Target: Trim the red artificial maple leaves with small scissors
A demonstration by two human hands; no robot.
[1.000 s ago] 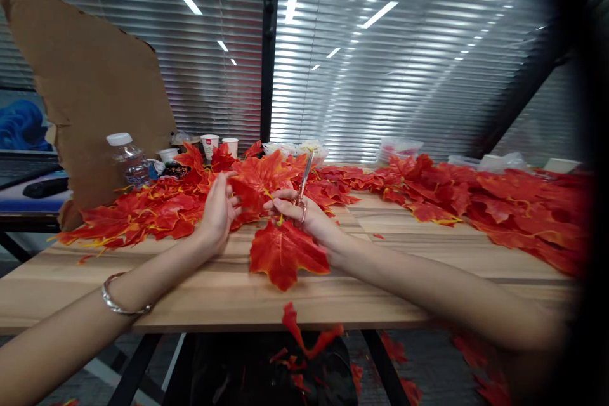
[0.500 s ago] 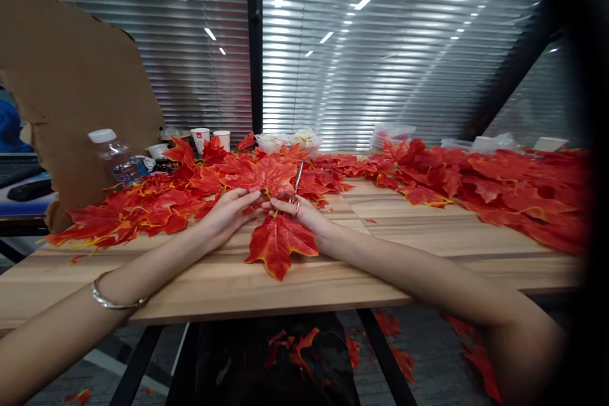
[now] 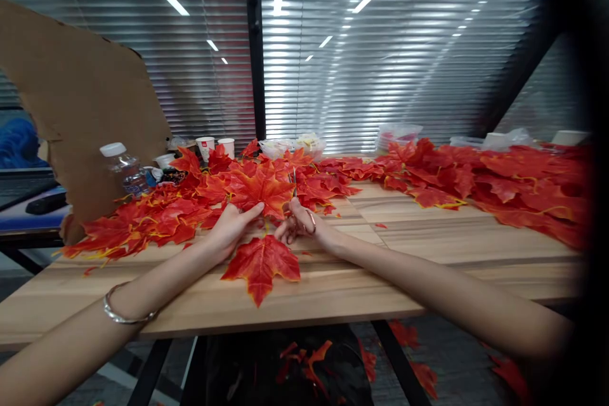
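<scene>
My left hand [image 3: 231,224] pinches the stem end of an orange-red artificial maple leaf [image 3: 261,188] that lies atop the pile. My right hand [image 3: 304,226] has its fingers through the handles of small scissors [image 3: 295,190], whose blades point up at that leaf's base. A single red maple leaf [image 3: 261,263] lies flat on the wooden table [image 3: 380,266] just under both hands, near the front edge. A silver bangle sits on my left wrist.
Heaps of red leaves [image 3: 499,187] cover the back and right of the table. A water bottle [image 3: 120,168], paper cups [image 3: 206,147] and plastic tubs [image 3: 295,143] stand at the back. Brown cardboard [image 3: 80,101] leans at left. Leaf scraps [image 3: 309,355] lie on the floor.
Both hands lowered toward the table. The loose leaf slid left and now lies flat in front of me. My left hand closed on the upper leaf's stem; the scissors tilted more upright.
</scene>
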